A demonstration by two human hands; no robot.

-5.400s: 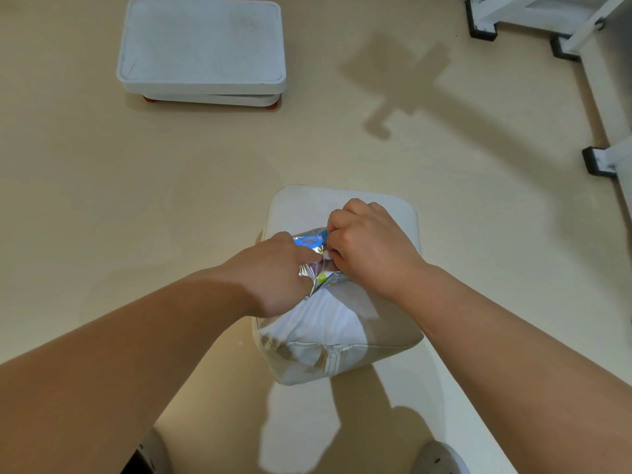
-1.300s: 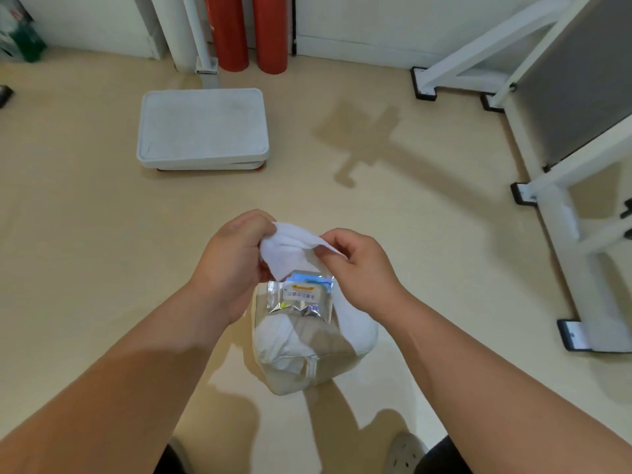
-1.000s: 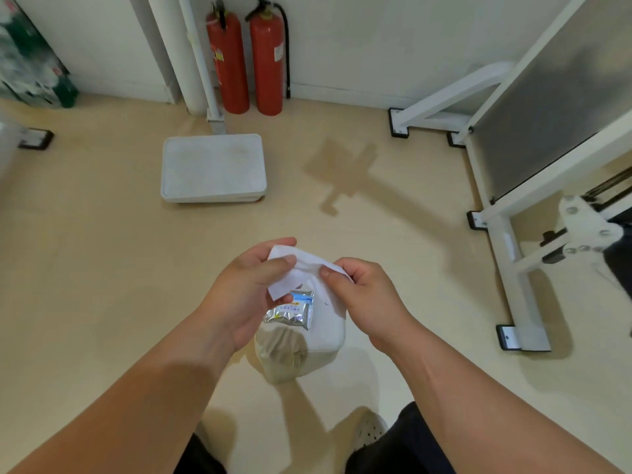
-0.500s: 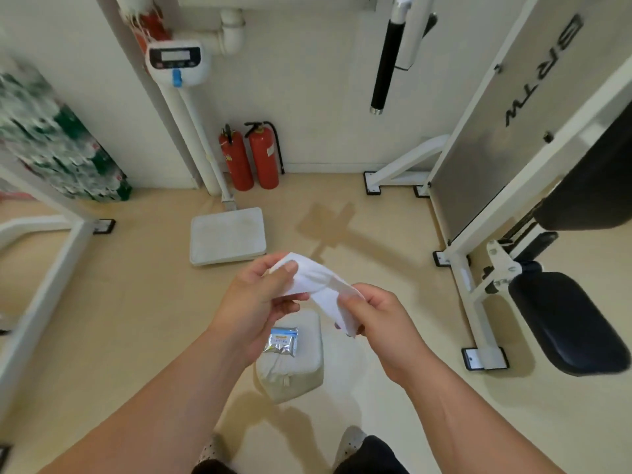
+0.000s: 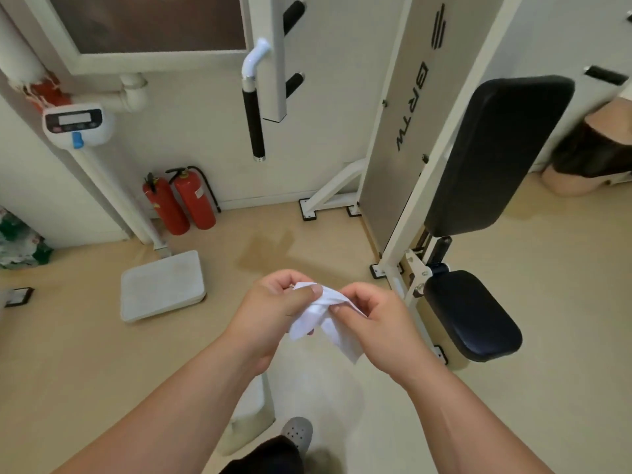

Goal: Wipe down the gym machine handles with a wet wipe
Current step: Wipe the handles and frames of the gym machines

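Note:
A white wet wipe point(image 5: 323, 314) hangs crumpled between both hands at chest height. My left hand point(image 5: 273, 311) pinches its upper left part with thumb and fingers. My right hand point(image 5: 379, 319) pinches the right side. A black foam-covered machine handle point(image 5: 253, 123) hangs from a white bar against the far wall, well above and beyond my hands. Two shorter black grips point(image 5: 293, 16) stick out of the white post beside it.
A white gym machine with a black backrest point(image 5: 492, 155) and black seat point(image 5: 475, 316) stands at the right. A floor scale point(image 5: 160, 285) with its display post sits at the left, two red fire extinguishers point(image 5: 184, 201) behind it. A pale stool point(image 5: 253, 415) stands under my arms.
The view has tilted up from the floor and the stool to the machine and wall. Both hands have lifted the wipe away from the foil packet and bunched it closer together.

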